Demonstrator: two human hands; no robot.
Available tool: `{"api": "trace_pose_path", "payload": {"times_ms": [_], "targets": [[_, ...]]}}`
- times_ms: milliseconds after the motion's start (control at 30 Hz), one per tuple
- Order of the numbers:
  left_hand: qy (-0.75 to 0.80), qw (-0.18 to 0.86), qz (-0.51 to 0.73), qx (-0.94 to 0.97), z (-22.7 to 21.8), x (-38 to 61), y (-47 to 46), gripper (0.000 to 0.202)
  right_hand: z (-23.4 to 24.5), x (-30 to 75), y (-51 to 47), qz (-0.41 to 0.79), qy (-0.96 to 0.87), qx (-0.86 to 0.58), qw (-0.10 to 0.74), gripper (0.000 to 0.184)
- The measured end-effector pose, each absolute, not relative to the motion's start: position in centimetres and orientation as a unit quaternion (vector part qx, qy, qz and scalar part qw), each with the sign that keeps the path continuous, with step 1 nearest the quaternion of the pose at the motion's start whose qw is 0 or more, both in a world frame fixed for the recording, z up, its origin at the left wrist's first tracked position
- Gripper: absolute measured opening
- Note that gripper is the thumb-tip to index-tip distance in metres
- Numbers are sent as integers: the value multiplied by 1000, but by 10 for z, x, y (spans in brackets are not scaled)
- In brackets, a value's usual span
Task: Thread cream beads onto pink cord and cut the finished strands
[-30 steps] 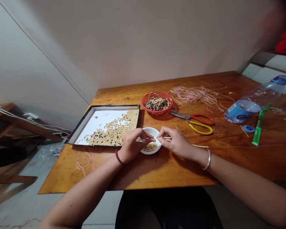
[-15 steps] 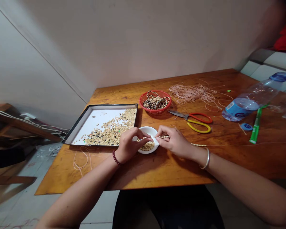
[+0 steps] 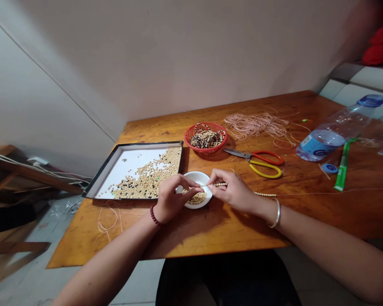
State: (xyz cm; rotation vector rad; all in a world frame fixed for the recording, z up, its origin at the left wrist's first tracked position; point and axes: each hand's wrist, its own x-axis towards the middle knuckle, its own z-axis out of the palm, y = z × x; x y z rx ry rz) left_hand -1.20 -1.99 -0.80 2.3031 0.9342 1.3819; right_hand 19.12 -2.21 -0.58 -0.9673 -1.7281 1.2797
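Black-rimmed tray (image 3: pixel 132 145) at left held loose pale beads (image 3: pixel 150 178), with some dark ones among them. The left hand (image 3: pixel 172 199), dark red bead bracelet (image 3: pixel 153 215) on its wrist, was over a small white dish (image 3: pixel 196 174) holding more pale beads (image 3: pixel 196 197); its fingertips (image 3: pixel 191 182) were closed together, and whatever lay between them was hidden. The right hand (image 3: pixel 232 191), silver bangle (image 3: pixel 277 213) on its wrist, pinched a strand of beads (image 3: pixel 220 184) on thin cord just above the dish, with the fingers closed on it. The two hands nearly met there. Beyond stood a red basket (image 3: pixel 207 125) of mixed beads, then yellow-and-red-handled scissors (image 3: pixel 264 158) and tangled pink cord (image 3: pixel 255 125). At right lay a plastic water bottle (image 3: pixel 325 140); the lettering on its blue label was unreadable.
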Motion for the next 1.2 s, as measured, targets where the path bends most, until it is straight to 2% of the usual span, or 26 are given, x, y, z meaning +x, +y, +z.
{"api": "trace_pose_path", "payload": {"times_ms": [267,533,1200], "targets": [[323,157,475,803,-8,-12,-23,31,-1,191,-23,543,-653,-371,376,18],[338,175,472,795,-8,-12,-24,30,-2,190,-23,521,-659,-382,384,17],[350,378,489,704,-6,-3,-27,29,-3,192,-21,466,-681,-398,402,16]]}}
